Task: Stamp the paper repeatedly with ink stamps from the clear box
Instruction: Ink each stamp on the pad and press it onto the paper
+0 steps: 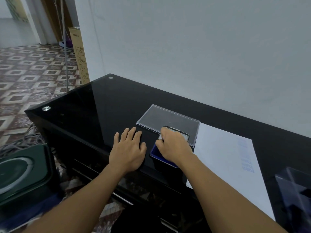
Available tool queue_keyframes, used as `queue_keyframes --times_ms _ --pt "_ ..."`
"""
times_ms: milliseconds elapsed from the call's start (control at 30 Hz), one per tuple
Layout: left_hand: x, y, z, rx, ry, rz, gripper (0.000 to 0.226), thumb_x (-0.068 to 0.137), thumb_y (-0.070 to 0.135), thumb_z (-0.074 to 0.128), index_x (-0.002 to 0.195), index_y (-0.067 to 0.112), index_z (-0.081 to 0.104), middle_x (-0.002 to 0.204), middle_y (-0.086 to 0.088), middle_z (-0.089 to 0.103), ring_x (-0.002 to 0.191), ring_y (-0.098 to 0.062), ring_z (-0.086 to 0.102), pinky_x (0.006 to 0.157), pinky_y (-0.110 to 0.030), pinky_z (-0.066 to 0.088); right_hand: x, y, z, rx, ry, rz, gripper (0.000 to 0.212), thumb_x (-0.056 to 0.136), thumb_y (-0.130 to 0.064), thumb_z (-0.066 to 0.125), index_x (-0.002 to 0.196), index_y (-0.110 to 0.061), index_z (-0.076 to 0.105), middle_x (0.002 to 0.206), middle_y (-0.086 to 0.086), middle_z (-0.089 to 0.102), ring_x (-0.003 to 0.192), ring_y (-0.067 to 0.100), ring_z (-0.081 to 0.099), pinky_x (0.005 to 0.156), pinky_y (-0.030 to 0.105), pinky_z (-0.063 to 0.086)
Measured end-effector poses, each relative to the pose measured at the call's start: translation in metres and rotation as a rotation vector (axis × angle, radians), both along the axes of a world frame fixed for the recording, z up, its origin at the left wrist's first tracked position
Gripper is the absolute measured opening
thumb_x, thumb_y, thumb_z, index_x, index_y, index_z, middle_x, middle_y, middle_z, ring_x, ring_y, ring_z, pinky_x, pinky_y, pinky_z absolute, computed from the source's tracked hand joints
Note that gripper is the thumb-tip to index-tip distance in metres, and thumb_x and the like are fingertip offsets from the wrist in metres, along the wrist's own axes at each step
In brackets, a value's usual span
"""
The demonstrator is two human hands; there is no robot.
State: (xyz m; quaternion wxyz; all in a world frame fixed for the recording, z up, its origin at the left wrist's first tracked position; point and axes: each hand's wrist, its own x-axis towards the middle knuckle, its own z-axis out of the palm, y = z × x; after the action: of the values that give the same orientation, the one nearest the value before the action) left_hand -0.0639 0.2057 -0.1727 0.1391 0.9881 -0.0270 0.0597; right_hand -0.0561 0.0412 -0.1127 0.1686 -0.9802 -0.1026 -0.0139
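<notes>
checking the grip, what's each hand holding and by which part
The right hand grips the stamp around its top, over the blue ink pad. The left hand holds nothing, lying flat on the black table.

Left hand (128, 148) lies flat on the black glass table (101, 106). Right hand (175, 145) grips a stamp (184, 134) over the blue ink pad (154, 151), beside a clear box (166, 118) and white paper (218, 157) bearing blue imprints.

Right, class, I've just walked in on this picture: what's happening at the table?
A person is inking a stamp. The right hand grips the stamp at the blue ink pad, while the left hand rests flat on the black table. The white paper beside it carries faint blue prints.
</notes>
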Motion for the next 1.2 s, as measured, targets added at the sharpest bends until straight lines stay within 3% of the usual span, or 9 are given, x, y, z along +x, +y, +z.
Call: queue_keyframes --times_ms 367,500,800,1200 --pt "0.001 0.001 -0.002 0.000 -0.009 0.004 0.058 0.101 0.047 0.024 0.155 0.024 0.023 0.165 -0.001 0.014 0.152 -0.021 0.005 0.122 -0.050 0.004 -0.015 0.000 -0.009 0.020 -0.058 -0.029 0.011 0.097 -0.026 0.048 0.092 -0.023 0.039 0.085 0.006 0.061 0.074 0.026 0.056 0.058 0.032 0.044" --pt "0.001 0.000 -0.002 -0.004 -0.010 0.005 0.058 0.101 0.047 0.025 0.154 0.024 0.023 0.165 -0.001 0.014 0.152 -0.021 0.005 0.122 -0.050 0.004 -0.013 0.001 -0.010 0.021 -0.035 -0.034 0.008 0.097 -0.028 0.048 0.095 -0.023 0.043 0.090 0.006 0.067 0.079 0.024 0.060 0.063 0.034 0.053" --pt "0.001 0.001 -0.002 -0.001 -0.009 0.010 0.059 0.101 0.048 0.024 0.155 0.025 0.022 0.165 0.000 0.013 0.152 -0.020 0.004 0.122 -0.049 0.003 0.001 0.004 -0.001 -0.013 0.002 -0.016 0.010 0.097 -0.032 0.052 0.094 -0.024 0.047 0.096 0.002 0.067 0.089 0.021 0.064 0.077 0.038 0.058" --pt "-0.001 0.002 -0.002 -0.006 0.003 -0.001 0.059 0.102 0.047 0.023 0.156 0.024 0.021 0.165 0.001 0.011 0.152 -0.020 0.002 0.123 -0.049 0.003 -0.013 -0.001 -0.006 0.039 -0.017 -0.016 0.012 0.098 -0.027 0.048 0.092 -0.025 0.038 0.086 0.000 0.060 0.077 0.020 0.055 0.058 0.027 0.041"
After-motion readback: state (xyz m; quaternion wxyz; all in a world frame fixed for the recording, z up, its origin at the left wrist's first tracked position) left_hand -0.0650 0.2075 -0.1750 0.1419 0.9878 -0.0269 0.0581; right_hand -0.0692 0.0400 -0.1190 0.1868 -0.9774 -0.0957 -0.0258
